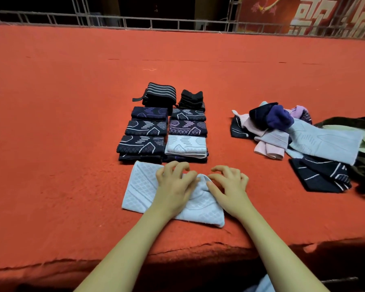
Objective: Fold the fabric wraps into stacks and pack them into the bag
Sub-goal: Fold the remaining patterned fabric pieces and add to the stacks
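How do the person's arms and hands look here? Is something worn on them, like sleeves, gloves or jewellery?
Both forearms are bare from the bottom edge of the picture up to the wrists; no sleeve shows. The left hand and the right hand wear no gloves. No ring, watch or bracelet is visible on either. The fingernails look short and unpainted.

We see two bare forearms, no sleeves, left hand (174, 187) and right hand (230, 189) without rings, gloves, watch or bracelets

wrap (139, 190): pale blue, diamond grid | stacks (162, 131): navy, white-lilac lines | cloth (51, 123): red-orange
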The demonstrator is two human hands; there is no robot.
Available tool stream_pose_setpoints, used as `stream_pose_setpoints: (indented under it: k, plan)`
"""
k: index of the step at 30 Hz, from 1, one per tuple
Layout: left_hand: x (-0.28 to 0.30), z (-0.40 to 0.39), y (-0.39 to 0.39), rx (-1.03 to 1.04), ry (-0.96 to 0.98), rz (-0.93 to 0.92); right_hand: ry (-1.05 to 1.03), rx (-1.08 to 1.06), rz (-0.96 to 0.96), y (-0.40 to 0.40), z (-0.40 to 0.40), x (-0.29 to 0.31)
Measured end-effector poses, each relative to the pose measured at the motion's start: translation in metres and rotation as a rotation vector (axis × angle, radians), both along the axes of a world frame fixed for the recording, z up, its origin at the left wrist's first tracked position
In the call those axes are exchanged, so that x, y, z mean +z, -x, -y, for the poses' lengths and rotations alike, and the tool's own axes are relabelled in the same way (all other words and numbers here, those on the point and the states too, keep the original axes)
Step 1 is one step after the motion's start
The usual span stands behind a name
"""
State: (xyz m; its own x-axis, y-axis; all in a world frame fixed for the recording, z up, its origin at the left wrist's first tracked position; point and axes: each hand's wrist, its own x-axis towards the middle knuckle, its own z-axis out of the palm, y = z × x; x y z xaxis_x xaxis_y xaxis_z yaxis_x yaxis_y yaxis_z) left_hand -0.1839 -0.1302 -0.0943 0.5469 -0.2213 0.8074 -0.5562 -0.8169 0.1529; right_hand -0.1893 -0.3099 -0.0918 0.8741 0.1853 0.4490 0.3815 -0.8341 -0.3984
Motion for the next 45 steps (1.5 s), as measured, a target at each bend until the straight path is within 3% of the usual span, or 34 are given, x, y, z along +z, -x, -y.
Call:
stream_pose_setpoints:
  k: [4, 9, 12, 17, 21, 26, 31, 34, 36, 40, 45]
  plan:
    - [0.001, -0.002, 0.002, 0.02, -0.01, 0.052, -0.148, 0.019, 0.049, -0.007, -0.004, 0.01]
    - [0.0, -0.001, 0.001, 0.068, 0.026, 0.014, -0.184, 0.11, 0.018, -0.02, -0.017, 0.027]
    - [0.0, -0.001, 0.0, 0.101, 0.076, -0.033, -0.348, 0.046, -0.041, -0.019, -0.021, 0.031]
    - [0.003, -0.002, -0.002, 0.143, 0.122, -0.033, -0.435, -0.21, 0.178, -0.011, -0.02, 0.031]
    - [0.006, -0.003, 0.001, 0.172, 0.206, -0.043, -0.597, -0.23, 0.266, 0.002, -0.032, 0.033]
    - [0.008, -0.003, 0.0, 0.227, 0.209, -0.236, -0.417, -0.197, 0.341, -0.002, -0.038, 0.039]
    - [0.009, -0.004, 0.0, 0.065, -0.069, -0.423, -0.383, -0.078, 0.144, -0.008, -0.027, 0.028]
    - [0.006, -0.008, -0.004, 0.139, -0.141, -0.584, -0.398, 0.029, 0.138, -0.003, -0.028, 0.03]
    - [0.007, -0.011, -0.004, 0.111, -0.059, -0.563, -0.391, 0.067, 0.19, -0.001, -0.031, 0.031]
    - [0.014, -0.016, -0.008, 0.107, 0.094, -0.354, -0.3, 0.057, 0.318, -0.006, -0.033, 0.032]
    - [0.028, -0.019, -0.014, 0.189, 0.081, -0.306, -0.213, -0.004, 0.245, -0.016, -0.023, 0.034]
